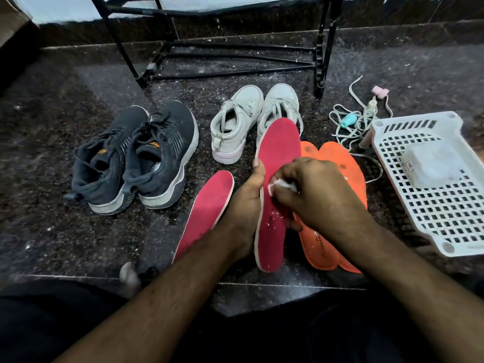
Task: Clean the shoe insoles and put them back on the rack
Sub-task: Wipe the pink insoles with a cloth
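1. The cleaning step is in hand. The left hand (245, 197) grips a red insole (277, 163) by its left edge, thumb on the face, and holds it tilted up off the floor (52, 153).

2. The right hand (318, 189) is curled round a small white wad (281, 184), seemingly cloth or tissue, pressed on the middle of that insole. White crumbs lie on the lower half, so I judge the wiping unfinished there.

3. A second red insole (209, 208) lies flat just left of the held one. Two orange insoles (340, 166) lie overlapped just right of it, partly under the right hand.

4. Beyond the held insole stand white sneakers (251, 119), its toe end overlapping the right shoe in view; dark sneakers (136, 155) stand further left.

5. The next move likely calls for a firm left grip while the wad works toward the heel, then setting the insole down and taking another.

6. The black rack (230, 56) stands well beyond the held insole, behind the white sneakers; its lower bars look bare.

7. Room: a white basket (432, 205) and a tangle of laces (351, 121) crowd the right of the held insole. Open floor lies far left, past the dark sneakers. A floor edge runs near its heel, close to the person.
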`<state>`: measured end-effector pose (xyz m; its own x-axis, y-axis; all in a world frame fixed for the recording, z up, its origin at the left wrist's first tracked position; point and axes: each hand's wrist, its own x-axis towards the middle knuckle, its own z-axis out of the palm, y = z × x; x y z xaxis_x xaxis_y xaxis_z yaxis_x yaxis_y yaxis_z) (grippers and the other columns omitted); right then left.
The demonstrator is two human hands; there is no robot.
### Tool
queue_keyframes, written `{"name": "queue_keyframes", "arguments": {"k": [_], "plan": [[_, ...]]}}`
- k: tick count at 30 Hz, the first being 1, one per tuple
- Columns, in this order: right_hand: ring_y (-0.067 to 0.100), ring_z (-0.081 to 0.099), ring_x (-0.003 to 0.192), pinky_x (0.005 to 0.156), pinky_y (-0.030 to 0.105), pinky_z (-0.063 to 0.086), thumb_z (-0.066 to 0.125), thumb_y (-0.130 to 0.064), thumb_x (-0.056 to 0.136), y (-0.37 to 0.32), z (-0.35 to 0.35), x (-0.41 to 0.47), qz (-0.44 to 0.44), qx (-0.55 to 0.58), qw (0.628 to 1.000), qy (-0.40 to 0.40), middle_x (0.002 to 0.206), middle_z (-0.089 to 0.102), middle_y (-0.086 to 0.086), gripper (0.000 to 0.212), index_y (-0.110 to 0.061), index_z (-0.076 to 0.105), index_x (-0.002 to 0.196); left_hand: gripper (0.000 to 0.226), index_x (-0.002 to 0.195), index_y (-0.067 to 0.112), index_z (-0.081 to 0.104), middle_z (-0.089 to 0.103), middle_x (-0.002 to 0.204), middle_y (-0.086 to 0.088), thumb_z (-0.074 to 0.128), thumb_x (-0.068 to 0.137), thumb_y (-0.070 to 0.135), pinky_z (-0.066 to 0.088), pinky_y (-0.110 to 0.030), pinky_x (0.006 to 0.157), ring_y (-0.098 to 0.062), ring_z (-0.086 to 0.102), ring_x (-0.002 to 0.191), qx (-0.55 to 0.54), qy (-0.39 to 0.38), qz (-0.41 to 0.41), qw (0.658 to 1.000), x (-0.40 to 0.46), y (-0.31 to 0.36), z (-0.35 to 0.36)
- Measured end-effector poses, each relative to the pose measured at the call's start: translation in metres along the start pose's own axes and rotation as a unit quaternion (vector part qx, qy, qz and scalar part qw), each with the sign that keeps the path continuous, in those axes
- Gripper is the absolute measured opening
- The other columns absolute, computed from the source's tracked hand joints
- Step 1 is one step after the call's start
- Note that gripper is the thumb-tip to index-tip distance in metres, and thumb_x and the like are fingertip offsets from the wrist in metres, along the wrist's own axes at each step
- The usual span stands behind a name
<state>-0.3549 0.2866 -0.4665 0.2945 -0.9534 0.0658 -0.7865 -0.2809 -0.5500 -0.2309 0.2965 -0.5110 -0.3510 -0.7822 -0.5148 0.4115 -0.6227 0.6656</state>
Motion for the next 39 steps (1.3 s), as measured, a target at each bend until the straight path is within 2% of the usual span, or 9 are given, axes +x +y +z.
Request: {"name": "queue_keyframes", "arguments": {"k": [3,8,14,19,26,29,32,34,39], "plan": [[0.022,0.065,0.083,0.075,0.026,0.042,0.066,-0.022,0.084,0.005,0.003,0.008,0.029,-0.023,0.998,0.046,0.087,0.068,0.003,0.013,-0.020,0.075,0.094,0.072,0.102,0.013,0.067,0.072,0.070,-0.005,0.018,0.100,0.066,0.055,-0.034,0.043,-0.018,0.068,0.052,0.012,0.010,0.009,1.000,0.001,0.000,0.002],[0.005,0.065,0.062,0.062,0.018,0.049,0.069,-0.017,0.084,-0.013,0.009,-0.010,0.020,0.122,0.991,-0.043,0.069,0.071,-0.008,0.005,-0.022,0.070,0.086,0.078,0.073,0.010,0.076,0.072,0.074,-0.011,0.028,0.099,0.067,0.056,-0.028,0.067,-0.018,0.069,0.066,-0.080,0.009,0.006,0.997,0.002,0.003,-0.002],[0.014,0.065,0.077,0.069,0.022,0.043,0.068,-0.016,0.085,0.011,0.001,0.013,0.041,0.084,0.991,0.093,0.085,0.070,-0.003,0.009,-0.019,0.071,0.093,0.064,0.110,0.017,0.066,0.074,0.082,-0.004,0.021,0.101,0.062,0.057,-0.038,0.047,-0.020,0.071,0.064,-0.009,-0.005,0.010,1.000,-0.001,-0.002,0.005],[0.007,0.062,0.073,0.069,0.013,0.045,0.076,-0.015,0.083,-0.006,0.005,-0.006,-0.013,0.123,0.992,-0.008,0.086,0.069,-0.009,0.019,-0.024,0.074,0.099,0.072,0.114,0.007,0.068,0.073,0.108,-0.017,0.030,0.098,0.067,0.059,-0.041,0.081,-0.028,0.071,0.096,-0.108,0.003,0.014,0.994,-0.002,0.004,0.001],[0.010,0.053,0.075,0.067,0.005,0.033,0.076,-0.011,0.080,0.016,-0.012,0.017,0.008,0.018,0.998,0.060,0.083,0.057,-0.009,0.025,-0.021,0.077,0.102,0.067,0.113,0.016,0.059,0.075,0.081,-0.002,0.013,0.101,0.063,0.053,-0.032,0.041,-0.023,0.073,0.065,0.003,-0.011,0.013,1.000,-0.004,0.001,0.007],[0.006,0.058,0.074,0.068,0.007,0.037,0.076,-0.014,0.081,0.007,-0.005,0.010,0.006,0.051,0.998,0.029,0.085,0.064,-0.009,0.022,-0.025,0.078,0.100,0.070,0.103,0.014,0.065,0.072,0.071,-0.006,0.015,0.101,0.063,0.052,-0.032,0.040,-0.023,0.068,0.052,-0.020,0.003,0.013,1.000,-0.002,0.001,0.004],[-0.002,0.057,0.061,0.063,0.005,0.039,0.078,-0.016,0.080,-0.005,0.000,-0.005,-0.019,0.099,0.993,-0.067,0.077,0.066,-0.013,0.019,-0.028,0.079,0.096,0.083,0.086,0.008,0.078,0.074,0.081,-0.014,0.023,0.098,0.069,0.058,-0.035,0.056,-0.027,0.072,0.064,-0.079,-0.012,-0.006,0.997,0.000,0.004,-0.001],[-0.003,0.059,0.059,0.059,0.005,0.040,0.080,-0.014,0.078,0.000,-0.003,-0.005,-0.014,0.084,0.991,-0.100,0.074,0.069,-0.011,0.022,-0.028,0.079,0.094,0.082,0.094,0.006,0.072,0.074,0.080,-0.013,0.023,0.097,0.070,0.059,-0.033,0.054,-0.024,0.072,0.064,-0.067,-0.007,-0.015,0.998,0.001,0.005,-0.004],[0.016,0.067,0.083,0.072,0.008,0.038,0.072,-0.003,0.076,0.022,-0.010,0.013,0.022,0.004,0.999,0.025,0.094,0.072,0.000,0.030,-0.021,0.080,0.098,0.072,0.114,0.014,0.060,0.076,0.085,-0.002,0.009,0.101,0.064,0.053,-0.032,0.040,-0.023,0.074,0.067,0.027,-0.013,0.016,0.999,-0.003,0.005,0.002]]}}
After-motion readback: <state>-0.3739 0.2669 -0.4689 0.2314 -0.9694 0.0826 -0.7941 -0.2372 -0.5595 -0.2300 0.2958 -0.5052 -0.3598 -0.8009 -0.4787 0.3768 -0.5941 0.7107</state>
